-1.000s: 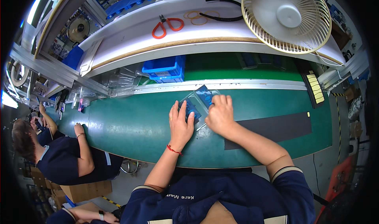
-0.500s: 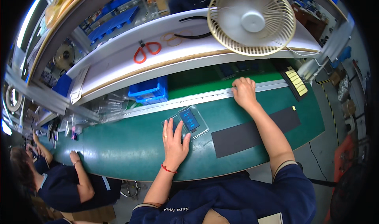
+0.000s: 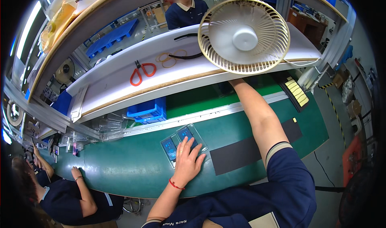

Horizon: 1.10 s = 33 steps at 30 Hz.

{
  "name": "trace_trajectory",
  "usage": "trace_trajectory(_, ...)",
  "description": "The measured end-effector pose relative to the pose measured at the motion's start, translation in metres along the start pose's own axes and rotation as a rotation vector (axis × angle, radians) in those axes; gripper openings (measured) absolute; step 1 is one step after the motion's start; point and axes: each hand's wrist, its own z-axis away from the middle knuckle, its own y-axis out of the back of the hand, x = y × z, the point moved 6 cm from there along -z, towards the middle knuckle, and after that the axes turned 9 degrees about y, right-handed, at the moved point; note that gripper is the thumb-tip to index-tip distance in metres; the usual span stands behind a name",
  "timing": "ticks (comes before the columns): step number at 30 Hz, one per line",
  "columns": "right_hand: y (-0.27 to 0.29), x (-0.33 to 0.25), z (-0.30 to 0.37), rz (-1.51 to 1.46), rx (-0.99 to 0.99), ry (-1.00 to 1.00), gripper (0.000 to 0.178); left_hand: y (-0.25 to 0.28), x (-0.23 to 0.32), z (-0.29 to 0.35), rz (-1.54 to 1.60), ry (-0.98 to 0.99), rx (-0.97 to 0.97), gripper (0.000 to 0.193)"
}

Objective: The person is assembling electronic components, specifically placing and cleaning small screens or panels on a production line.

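Two clear plastic trays lie side by side on the green bench, each with a flat dark rectangular piece bearing blue marks. My left hand (image 3: 188,160), with a ring and a red cord bracelet, rests its stretched fingers on the right piece (image 3: 183,132) and its tray. The left piece (image 3: 169,148) lies uncovered beside my fingers. My right arm reaches forward beneath the shelf; only the wrist end of my right hand (image 3: 237,82) shows, and its fingers are hidden. Dim dark pieces (image 3: 226,88) lie on the green surface near it.
A black mat (image 3: 233,157) with a small yellow tab lies right of the trays. Beyond it sits a black holder with yellow strips (image 3: 296,94). A metal rail (image 3: 201,113) crosses the bench behind a blue bin (image 3: 148,110). Overhead, the shelf carries a fan (image 3: 244,39) and red-handled cutters (image 3: 141,72).
My right hand has gone from the rail to farther under the shelf. My left hand has shifted from the left piece onto the right one. The view has tilted slightly.
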Motion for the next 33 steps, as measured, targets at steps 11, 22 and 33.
trace_trajectory(11, -0.021, -0.024, 0.002, -0.063, -0.137, 0.013, 0.038, -0.021, 0.004, 0.008, -0.109, -0.004, -0.037, 0.04)
trace_trajectory(22, -0.016, -0.033, 0.014, -0.075, -0.238, 0.019, 0.038, -0.025, -0.007, 0.014, -0.159, 0.006, -0.009, 0.041)
trace_trajectory(33, -0.017, -0.026, 0.019, -0.066, -0.338, 0.003, 0.038, -0.025, -0.01, 0.011, -0.187, 0.004, -0.038, 0.041)
